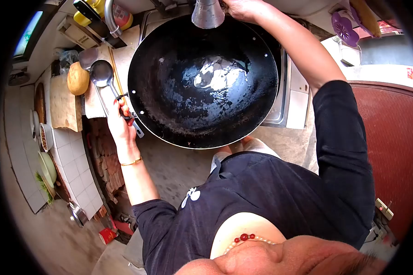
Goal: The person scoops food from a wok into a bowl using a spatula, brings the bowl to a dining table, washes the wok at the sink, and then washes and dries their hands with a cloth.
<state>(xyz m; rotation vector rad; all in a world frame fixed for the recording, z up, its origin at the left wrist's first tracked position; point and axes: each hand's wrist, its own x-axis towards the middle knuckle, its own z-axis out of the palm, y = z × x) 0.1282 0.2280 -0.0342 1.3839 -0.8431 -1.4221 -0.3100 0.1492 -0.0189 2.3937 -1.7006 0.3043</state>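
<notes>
You're holding a big black wok (181, 112) in front of you, its inside facing up toward the camera. Your left hand (121, 126) is gripping the loop handle (119, 96) on the wok's left side, fingers curling around it. Your right hand (244, 10) is reaching to the far rim, next to a flared metal piece (208, 14); the top edge is cutting off those fingers, so I can't tell whether they're grasping the metal piece, the wok or nothing.

Progress, judging from this view: the wok is already in hand and no food is showing in it. The inside is looking wet, with glossy patches across the middle and duller, patchy areas around them, so the surface isn't reading as even. I'd call it partway. Left to do: you aren't setting the wok down yet, and your left hand isn't letting go. Can't tell if the inside is finished; glare is hiding part of it. No running stream is showing clearly.

Around it: a ladle (101, 73) is lying just beside your left hand, with chopsticks (114, 68) between it and the wok. A yellow gourd (78, 79) is sitting left of the ladle, near a wooden board (65, 104). A metal rim (277, 117) is showing past the wok's right side.
</notes>
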